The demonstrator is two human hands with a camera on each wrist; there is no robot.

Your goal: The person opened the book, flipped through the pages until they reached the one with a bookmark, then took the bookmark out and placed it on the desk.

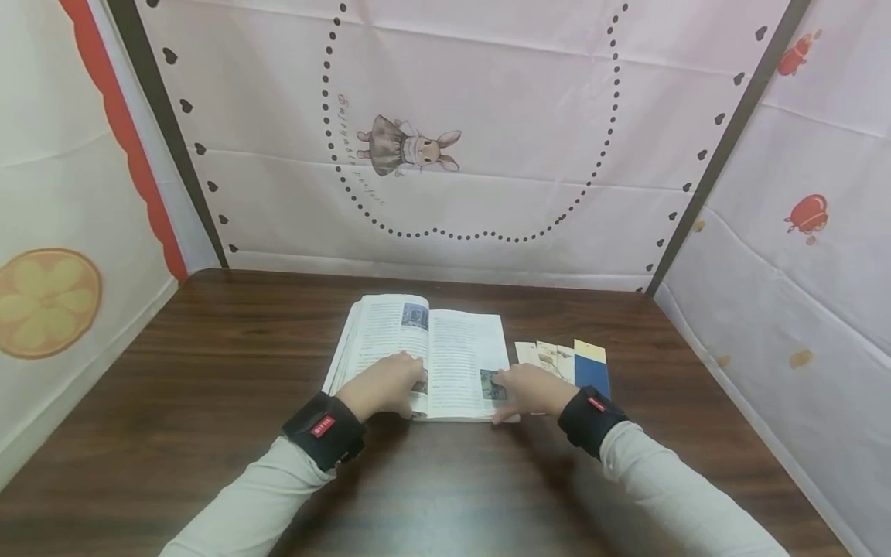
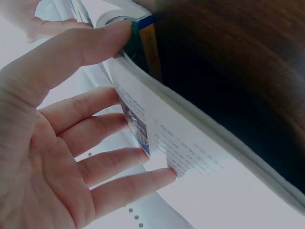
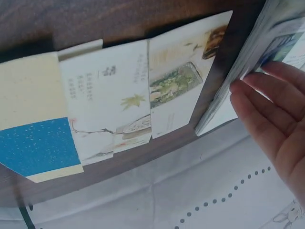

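An open book (image 1: 459, 348) lies on the brown table, with printed text and small pictures on both pages. My left hand (image 1: 385, 381) rests on the lower part of the left page. In the left wrist view its straight fingers (image 2: 107, 126) touch the page, while the thumb lies at the book's lower edge by the spine. At the lower right corner of the book is my right hand (image 1: 532, 388). The right wrist view shows its extended fingers (image 3: 267, 98) over the edge of the right page; its thumb is hidden there.
Right of the book, several overlapping illustrated cards (image 3: 107, 95) lie on the table (image 1: 230, 371), one of them blue and cream (image 1: 590, 370). Printed fabric (image 1: 487, 155) encloses the table at the back and both sides.
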